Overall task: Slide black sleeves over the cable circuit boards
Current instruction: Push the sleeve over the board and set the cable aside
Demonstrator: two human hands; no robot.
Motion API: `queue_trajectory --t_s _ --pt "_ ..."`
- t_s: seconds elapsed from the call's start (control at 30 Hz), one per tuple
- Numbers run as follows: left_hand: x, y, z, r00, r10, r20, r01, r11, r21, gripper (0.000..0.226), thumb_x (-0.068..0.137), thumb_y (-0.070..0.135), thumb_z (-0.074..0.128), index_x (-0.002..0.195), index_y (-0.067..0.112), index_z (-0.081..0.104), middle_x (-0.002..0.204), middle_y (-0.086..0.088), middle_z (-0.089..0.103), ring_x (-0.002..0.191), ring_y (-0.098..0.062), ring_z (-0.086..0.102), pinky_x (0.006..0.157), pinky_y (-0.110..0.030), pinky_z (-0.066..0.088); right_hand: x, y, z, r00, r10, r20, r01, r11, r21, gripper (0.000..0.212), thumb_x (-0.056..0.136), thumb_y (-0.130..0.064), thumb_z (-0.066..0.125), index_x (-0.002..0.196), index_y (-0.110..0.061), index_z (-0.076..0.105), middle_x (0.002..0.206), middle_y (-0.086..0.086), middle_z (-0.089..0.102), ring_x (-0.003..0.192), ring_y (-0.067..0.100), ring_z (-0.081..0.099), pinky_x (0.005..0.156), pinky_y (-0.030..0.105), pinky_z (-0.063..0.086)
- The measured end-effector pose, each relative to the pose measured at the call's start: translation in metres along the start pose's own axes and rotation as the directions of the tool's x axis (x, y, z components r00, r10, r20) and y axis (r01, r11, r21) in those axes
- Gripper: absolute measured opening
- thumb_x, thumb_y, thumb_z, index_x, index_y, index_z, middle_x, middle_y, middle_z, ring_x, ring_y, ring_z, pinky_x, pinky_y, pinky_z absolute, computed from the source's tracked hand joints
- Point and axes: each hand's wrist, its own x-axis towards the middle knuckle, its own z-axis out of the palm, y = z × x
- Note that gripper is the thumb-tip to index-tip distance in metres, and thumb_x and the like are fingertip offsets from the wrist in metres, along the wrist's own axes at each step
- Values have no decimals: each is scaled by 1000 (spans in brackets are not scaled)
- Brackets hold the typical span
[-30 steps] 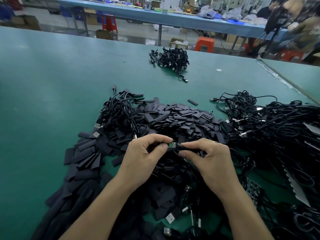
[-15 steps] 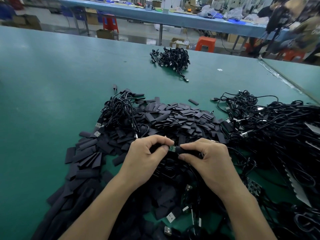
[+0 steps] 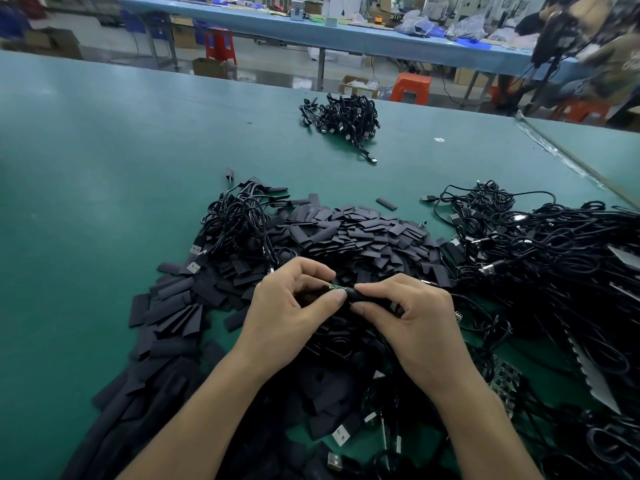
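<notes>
My left hand [image 3: 294, 306] pinches the end of a small green circuit board [image 3: 337, 288] between thumb and forefinger. My right hand [image 3: 412, 313] grips a black sleeve [image 3: 360, 296] that covers the board's right part, with only a short green tip showing between the two hands. Both hands hover over a big heap of flat black sleeves [image 3: 346, 233] on the green table [image 3: 86, 202]. The board's cable runs down under my hands and is mostly hidden.
A tangle of black USB cables [image 3: 554, 265] fills the right side. A smaller cable bundle [image 3: 239, 223] lies left of the sleeve heap, and another cable pile [image 3: 341, 116] sits far back. Loose sleeves [image 3: 166, 313] spread to the near left. A person sits at the far right.
The sleeve has slid a little further left over the board, so less green shows. Both hands stay nearly in place.
</notes>
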Motion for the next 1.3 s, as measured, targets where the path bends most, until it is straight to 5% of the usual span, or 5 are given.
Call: queue_trajectory --t_s 0.2,0.43,1.3 --pt "2 -2 -1 997 -6 -80 -2 995 -97 12 89 14 74 84 24 78 76 -1 76 66 -12 71 58 -19 54 -1 0 0 999 -4 -47 5 1000 16 24 75 -13 85 98 -16 80 87 -11 72 81 1 67 75 15 51" --pt "2 0 0 999 -15 -33 11 994 -107 10 90 10 72 92 19 77 76 0 76 67 -12 72 59 -18 54 -1 -2 4 999 -33 -20 33 999 -14 30 77 -15 84 106 -16 77 92 -10 71 89 -2 64 79 5 44" --pt "3 2 1 999 -29 -42 25 995 -99 15 86 6 76 88 21 73 75 -3 76 65 -13 72 57 -18 53 0 -1 9 994 -103 -41 99 991 -87 19 85 -18 76 104 -14 77 95 -6 71 90 9 66 81 26 53"
